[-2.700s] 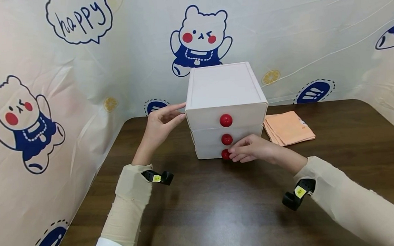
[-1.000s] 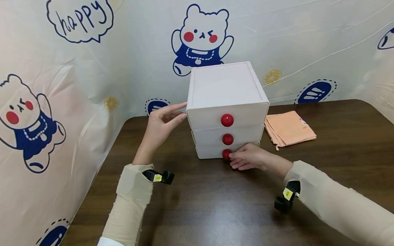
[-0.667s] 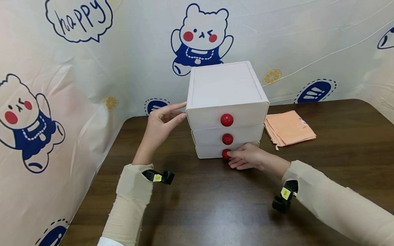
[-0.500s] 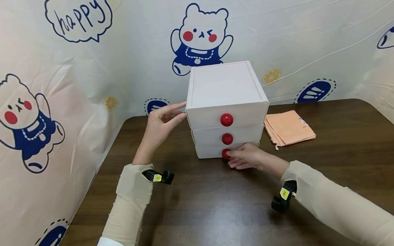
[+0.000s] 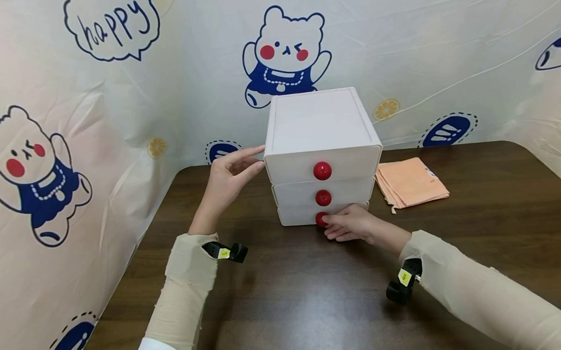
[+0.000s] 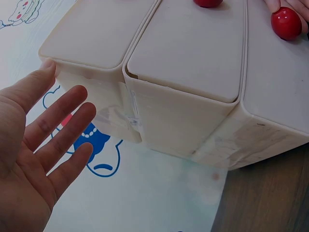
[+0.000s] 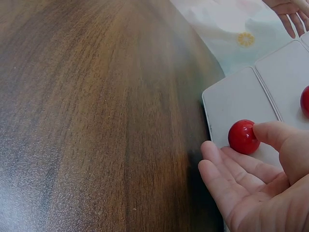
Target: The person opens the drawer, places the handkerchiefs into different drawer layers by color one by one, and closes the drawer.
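Observation:
A white three-drawer cabinet (image 5: 319, 125) stands on the dark wooden table (image 5: 327, 300), all drawers closed, each with a red knob. My left hand (image 5: 229, 176) lies with straight fingers against the cabinet's left side at the top drawer; the left wrist view shows this open palm (image 6: 43, 154) beside the cabinet (image 6: 188, 63). My right hand (image 5: 353, 224) is at the bottom knob (image 5: 319, 218). In the right wrist view the thumb (image 7: 270, 133) touches that knob (image 7: 243, 137) and the fingers curl under it. The middle knob (image 5: 323, 197) and top knob (image 5: 322, 171) are untouched.
A folded orange cloth (image 5: 410, 182) lies on the table right of the cabinet. A cartoon-printed plastic curtain (image 5: 102, 112) closes off the back and the left side. Bare tabletop stretches in front of the cabinet toward me.
My right hand has sunk a little and stayed at the bottom knob while its forearm drifted slightly left. The left hand and the drawers have not moved.

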`<state>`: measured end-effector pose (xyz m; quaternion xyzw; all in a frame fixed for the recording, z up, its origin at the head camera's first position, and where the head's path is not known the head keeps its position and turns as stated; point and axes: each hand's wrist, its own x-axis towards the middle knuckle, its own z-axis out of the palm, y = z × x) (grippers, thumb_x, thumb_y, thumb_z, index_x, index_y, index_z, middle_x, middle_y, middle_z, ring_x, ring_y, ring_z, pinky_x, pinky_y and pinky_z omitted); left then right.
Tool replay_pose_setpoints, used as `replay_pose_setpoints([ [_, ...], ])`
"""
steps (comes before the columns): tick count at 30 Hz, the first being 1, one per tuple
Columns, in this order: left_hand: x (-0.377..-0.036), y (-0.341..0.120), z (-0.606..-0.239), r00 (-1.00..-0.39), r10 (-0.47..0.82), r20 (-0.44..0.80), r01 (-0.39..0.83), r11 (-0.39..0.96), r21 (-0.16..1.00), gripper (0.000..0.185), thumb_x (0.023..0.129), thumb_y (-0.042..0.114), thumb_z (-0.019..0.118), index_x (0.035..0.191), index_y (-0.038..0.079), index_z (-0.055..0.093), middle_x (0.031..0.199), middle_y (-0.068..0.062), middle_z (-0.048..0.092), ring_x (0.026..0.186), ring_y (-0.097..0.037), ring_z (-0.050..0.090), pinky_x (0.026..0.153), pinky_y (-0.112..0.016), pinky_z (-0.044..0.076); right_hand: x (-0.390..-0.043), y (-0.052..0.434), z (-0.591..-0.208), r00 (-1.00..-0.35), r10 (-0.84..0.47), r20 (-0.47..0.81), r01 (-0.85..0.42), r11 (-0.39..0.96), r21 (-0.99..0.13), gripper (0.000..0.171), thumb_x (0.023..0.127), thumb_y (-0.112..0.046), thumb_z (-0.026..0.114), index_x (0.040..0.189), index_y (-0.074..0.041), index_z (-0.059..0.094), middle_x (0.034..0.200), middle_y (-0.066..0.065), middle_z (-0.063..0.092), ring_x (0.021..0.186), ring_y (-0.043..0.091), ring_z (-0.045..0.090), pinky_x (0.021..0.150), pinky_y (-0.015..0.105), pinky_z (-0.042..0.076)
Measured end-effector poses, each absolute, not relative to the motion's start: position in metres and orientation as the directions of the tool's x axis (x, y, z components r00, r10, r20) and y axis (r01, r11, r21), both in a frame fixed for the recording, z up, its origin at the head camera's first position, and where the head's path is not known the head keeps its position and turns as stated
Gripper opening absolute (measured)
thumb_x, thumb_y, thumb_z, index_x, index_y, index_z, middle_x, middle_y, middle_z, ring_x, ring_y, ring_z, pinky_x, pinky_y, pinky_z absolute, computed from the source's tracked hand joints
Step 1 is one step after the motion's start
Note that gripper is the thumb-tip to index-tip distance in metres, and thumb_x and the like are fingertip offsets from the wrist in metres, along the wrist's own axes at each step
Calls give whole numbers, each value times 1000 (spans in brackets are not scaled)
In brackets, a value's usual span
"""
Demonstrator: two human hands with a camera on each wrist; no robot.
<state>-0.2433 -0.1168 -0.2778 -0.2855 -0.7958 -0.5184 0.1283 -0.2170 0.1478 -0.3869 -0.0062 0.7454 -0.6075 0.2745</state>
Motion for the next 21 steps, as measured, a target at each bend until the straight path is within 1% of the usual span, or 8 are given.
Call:
replay_pose_setpoints([
  [15, -244, -117, -278, -807, 322, 496, 584, 306, 752, 32, 86, 5, 63, 118, -1, 60, 95, -18, 66, 81, -17, 62, 70, -27, 48, -215, 150, -390, -857, -341, -385, 306, 263, -915, 43, 92, -23, 55, 109, 17, 56, 96, 25, 65, 86, 26, 66, 78, 38, 51],
  [21, -242, -117, -278, -805, 321, 498, 587, 316, 745, 32, 86, 5, 63, 118, -1, 60, 95, -19, 66, 81, -21, 62, 69, -27, 48, -213, 151, -392, -859, -341, -382, 302, 264, -916, 43, 92, -22, 55, 109, 17, 57, 95, 25, 65, 85, 26, 66, 77, 38, 51],
])
